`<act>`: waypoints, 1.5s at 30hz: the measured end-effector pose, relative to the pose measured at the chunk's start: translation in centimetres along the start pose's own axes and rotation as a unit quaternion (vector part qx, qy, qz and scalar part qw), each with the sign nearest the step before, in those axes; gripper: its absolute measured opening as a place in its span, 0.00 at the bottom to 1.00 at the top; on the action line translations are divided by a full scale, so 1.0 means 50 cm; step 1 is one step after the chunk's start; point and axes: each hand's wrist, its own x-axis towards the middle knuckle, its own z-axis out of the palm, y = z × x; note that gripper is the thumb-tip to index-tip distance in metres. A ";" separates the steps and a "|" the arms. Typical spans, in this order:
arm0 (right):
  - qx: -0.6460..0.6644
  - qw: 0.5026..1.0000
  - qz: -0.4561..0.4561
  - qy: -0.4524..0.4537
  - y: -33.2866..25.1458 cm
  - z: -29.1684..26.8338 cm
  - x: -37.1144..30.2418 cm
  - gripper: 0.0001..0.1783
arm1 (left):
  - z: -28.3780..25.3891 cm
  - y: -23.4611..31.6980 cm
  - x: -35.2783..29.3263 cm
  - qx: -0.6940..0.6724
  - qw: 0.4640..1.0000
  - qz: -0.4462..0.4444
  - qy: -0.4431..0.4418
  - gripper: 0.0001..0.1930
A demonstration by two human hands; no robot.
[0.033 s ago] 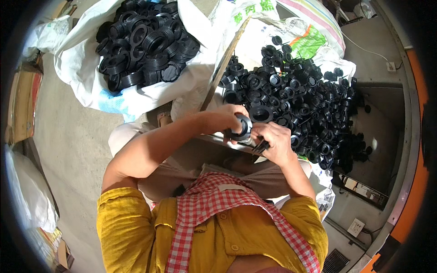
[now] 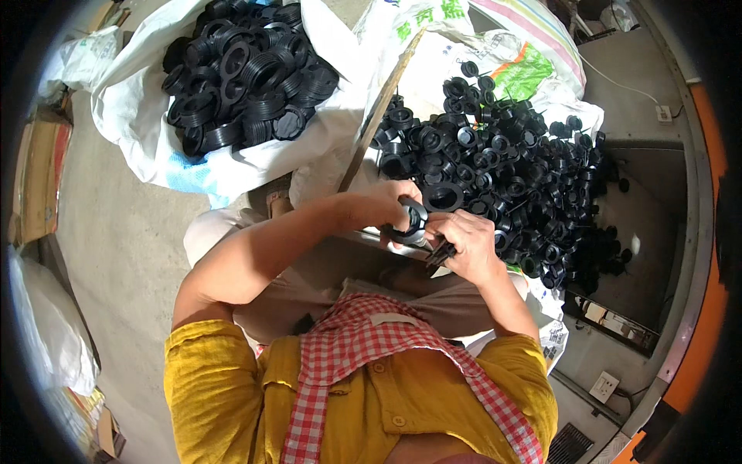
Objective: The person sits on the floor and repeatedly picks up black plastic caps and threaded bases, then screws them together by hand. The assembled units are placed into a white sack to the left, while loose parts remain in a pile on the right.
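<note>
My left hand [image 2: 396,207] is closed around a black plastic ring [image 2: 416,220], its wide opening turned toward my other hand. Close beside it, my right hand [image 2: 466,241] has its fingers curled over a bunch of thin black plastic strips [image 2: 440,254] that stick out below the fingers. The fingertips of both hands nearly meet at the ring; whether they touch is hidden. Just beyond them another black ring [image 2: 443,198] lies at the near edge of a large pile of black plastic caps and rings [image 2: 495,158], many with thin stems.
At the far left a white woven sack [image 2: 131,127] stands open, full of ribbed black rings [image 2: 255,73]. A wooden stick [image 2: 382,108] slants between the sack and the pile. A grey metal frame [image 2: 684,155] bounds the right side; cardboard [image 2: 42,178] stands at the left.
The thin strips in my right hand have tilted slightly, and the ring in my left hand has turned a little. Both arms stay almost where they were.
</note>
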 end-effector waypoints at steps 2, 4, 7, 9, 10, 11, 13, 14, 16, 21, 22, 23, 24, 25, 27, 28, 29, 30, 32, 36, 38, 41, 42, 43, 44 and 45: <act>-0.052 0.996 0.023 -0.064 -0.003 -0.014 -0.001 0.20 | 0.003 -0.015 0.016 0.048 0.999 0.006 0.015 0.21; -0.056 0.995 0.049 -0.063 -0.001 -0.014 -0.007 0.18 | 0.011 -0.020 0.032 0.169 0.982 0.072 0.055 0.19; -0.003 0.998 0.050 -0.023 0.013 0.000 -0.025 0.16 | 0.009 -0.025 0.032 0.272 0.956 0.108 0.031 0.17; 0.034 0.998 0.045 -0.016 0.023 0.015 -0.040 0.15 | 0.018 -0.036 0.026 0.286 0.946 0.147 0.038 0.18; 0.066 0.996 0.054 -0.016 0.020 0.018 -0.044 0.15 | 0.025 -0.042 0.020 0.299 0.941 0.154 0.024 0.19; 0.087 0.994 0.064 -0.019 0.022 0.024 -0.053 0.14 | 0.033 -0.046 0.013 0.313 0.936 0.161 0.010 0.19; 0.143 0.979 0.144 -0.027 0.006 0.033 -0.068 0.14 | 0.038 -0.031 0.003 0.444 0.875 0.182 -0.062 0.17; 0.176 0.961 0.212 -0.032 -0.013 0.035 -0.077 0.14 | 0.037 -0.036 0.009 0.501 0.820 0.271 -0.060 0.16; 0.389 0.867 0.312 -0.009 -0.018 0.040 -0.096 0.13 | 0.044 -0.022 0.016 0.594 0.674 0.437 -0.049 0.14; 0.642 0.606 0.462 -0.085 -0.051 -0.017 -0.101 0.19 | 0.074 0.030 -0.013 0.600 0.542 0.587 -0.026 0.13; 0.641 0.605 0.461 -0.097 -0.041 -0.017 -0.119 0.19 | 0.061 0.029 -0.016 0.621 0.513 0.592 0.025 0.14; 0.624 0.633 0.428 -0.163 -0.020 -0.023 -0.154 0.19 | 0.032 0.027 -0.018 0.640 0.481 0.595 0.075 0.15; 0.638 0.630 0.405 -0.180 0.000 -0.027 -0.194 0.21 | 0.001 0.030 -0.016 0.655 0.446 0.596 0.126 0.16; 0.599 0.662 0.417 -0.169 0.012 -0.033 -0.232 0.21 | -0.027 0.054 -0.031 0.598 0.506 0.591 0.193 0.17; 0.527 0.726 0.438 -0.068 0.010 -0.014 -0.242 0.20 | -0.027 0.088 -0.055 0.433 0.671 0.550 0.244 0.19; 0.478 0.753 0.453 0.014 -0.004 -0.012 -0.231 0.20 | -0.009 0.059 -0.041 0.312 0.786 0.494 0.201 0.20; 0.532 0.703 0.466 0.078 0.023 0.011 -0.234 0.18 | 0.006 0.014 -0.016 0.181 0.875 0.423 0.151 0.21; 0.555 0.698 0.402 0.211 0.009 0.032 -0.179 0.15 | 0.024 -0.015 -0.002 0.045 0.935 0.338 0.098 0.22; 0.582 0.661 0.324 0.346 0.009 0.079 -0.100 0.12 | 0.061 -0.019 -0.003 -0.040 0.980 0.197 -0.011 0.22; 0.579 0.648 0.252 0.427 0.022 0.132 -0.016 0.10 | 0.060 -0.030 0.014 -0.164 0.976 0.143 0.014 0.23; 0.503 0.737 0.162 0.420 0.026 0.133 -0.001 0.11 | 0.049 -0.018 0.006 -0.207 0.972 0.112 0.012 0.22; 0.446 0.799 0.059 0.399 0.025 0.112 0.014 0.14 | 0.042 -0.018 0.001 -0.564 0.818 0.016 -0.111 0.18; 0.414 0.820 0.027 0.395 0.021 0.101 0.018 0.15 | 0.046 -0.010 -0.012 -0.400 0.908 0.097 -0.074 0.16; 0.387 0.839 -0.006 0.383 0.019 0.086 0.024 0.16 | 0.051 0.005 -0.036 -0.220 0.960 0.172 -0.036 0.15; 0.357 0.857 -0.017 0.372 0.019 0.077 0.022 0.17 | 0.048 0.006 -0.042 -0.074 0.967 0.243 -0.027 0.14; 0.358 0.858 -0.025 0.368 0.018 0.067 0.023 0.17 | 0.044 0.006 -0.051 0.067 0.947 0.314 0.003 0.15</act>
